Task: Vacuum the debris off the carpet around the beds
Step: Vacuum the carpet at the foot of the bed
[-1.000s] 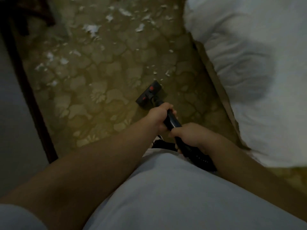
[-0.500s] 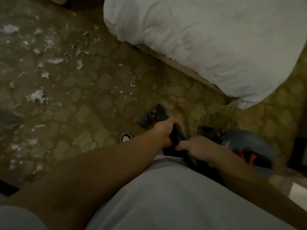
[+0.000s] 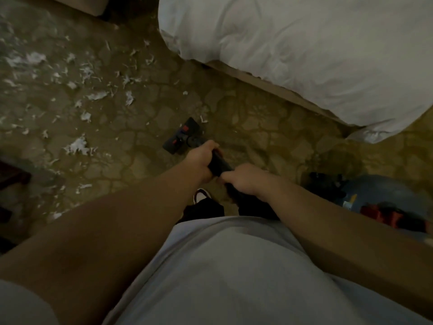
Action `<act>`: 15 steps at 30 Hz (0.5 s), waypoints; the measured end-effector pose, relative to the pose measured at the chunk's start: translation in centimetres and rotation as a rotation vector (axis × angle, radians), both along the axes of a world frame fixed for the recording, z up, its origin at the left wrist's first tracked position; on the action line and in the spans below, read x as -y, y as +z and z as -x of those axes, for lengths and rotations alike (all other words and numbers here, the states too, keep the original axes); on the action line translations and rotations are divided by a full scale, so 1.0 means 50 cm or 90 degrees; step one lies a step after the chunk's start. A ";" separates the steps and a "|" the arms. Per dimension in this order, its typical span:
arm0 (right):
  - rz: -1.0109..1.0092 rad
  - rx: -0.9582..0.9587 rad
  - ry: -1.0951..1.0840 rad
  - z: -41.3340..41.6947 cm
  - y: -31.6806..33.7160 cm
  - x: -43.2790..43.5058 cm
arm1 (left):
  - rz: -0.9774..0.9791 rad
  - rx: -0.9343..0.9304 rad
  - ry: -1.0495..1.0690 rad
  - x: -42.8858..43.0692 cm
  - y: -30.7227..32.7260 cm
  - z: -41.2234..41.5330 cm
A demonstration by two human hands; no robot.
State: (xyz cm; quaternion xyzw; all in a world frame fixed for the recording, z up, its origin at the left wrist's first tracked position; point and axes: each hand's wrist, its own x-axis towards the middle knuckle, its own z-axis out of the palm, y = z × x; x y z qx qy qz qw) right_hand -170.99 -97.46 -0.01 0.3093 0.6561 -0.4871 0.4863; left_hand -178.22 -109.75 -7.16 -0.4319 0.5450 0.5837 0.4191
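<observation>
A black vacuum wand (image 3: pixel 219 164) runs from my hands down to a black floor head (image 3: pixel 181 137) with red marks, flat on the patterned carpet (image 3: pixel 246 118). My left hand (image 3: pixel 201 158) grips the wand further down, my right hand (image 3: pixel 243 181) grips it just behind. White paper scraps (image 3: pixel 77 146) lie scattered over the carpet to the left of the head. A few small scraps (image 3: pixel 203 118) lie right by the head's far end. A bed with a white duvet (image 3: pixel 304 48) fills the upper right.
The blue vacuum canister (image 3: pixel 384 195) with a red part sits on the carpet at the right, below the bed corner. Dark furniture (image 3: pixel 11 177) stands at the left edge, another piece (image 3: pixel 89 5) at the top. My shoe tip (image 3: pixel 201 194) shows under my hands.
The view has swung right, bringing the bed corner and the blue canister into sight. Both hands kept their grip on the wand. The head now sits beside the scraps near the bed.
</observation>
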 end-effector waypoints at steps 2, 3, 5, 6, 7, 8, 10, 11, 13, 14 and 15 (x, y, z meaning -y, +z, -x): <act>0.020 0.005 -0.002 0.031 -0.012 -0.005 | 0.017 -0.001 0.010 0.000 0.002 0.027; 0.024 0.004 0.005 0.044 -0.017 -0.011 | 0.028 -0.001 0.016 -0.007 0.003 0.039; 0.025 0.006 0.030 0.067 -0.018 -0.037 | 0.050 0.000 0.027 -0.033 0.008 0.056; 0.024 0.008 0.043 0.077 -0.015 -0.056 | 0.056 0.001 0.033 -0.051 0.013 0.062; 0.020 0.009 0.050 0.085 -0.016 -0.080 | 0.058 0.004 0.037 -0.074 0.018 0.067; 0.013 0.008 0.053 0.092 -0.013 -0.106 | 0.061 0.010 0.040 -0.098 0.020 0.071; 0.001 0.005 0.052 0.099 -0.009 -0.166 | 0.048 0.029 0.050 -0.154 0.024 0.076; -0.003 0.004 0.049 0.098 -0.007 -0.198 | 0.034 0.037 0.051 -0.185 0.027 0.075; -0.010 0.011 0.046 0.090 0.000 -0.265 | 0.006 0.046 0.046 -0.253 0.035 0.069; -0.013 0.019 0.051 0.084 0.005 -0.297 | -0.005 0.050 0.038 -0.288 0.038 0.064; -0.013 0.027 0.054 0.076 0.011 -0.329 | -0.014 0.056 0.030 -0.322 0.041 0.056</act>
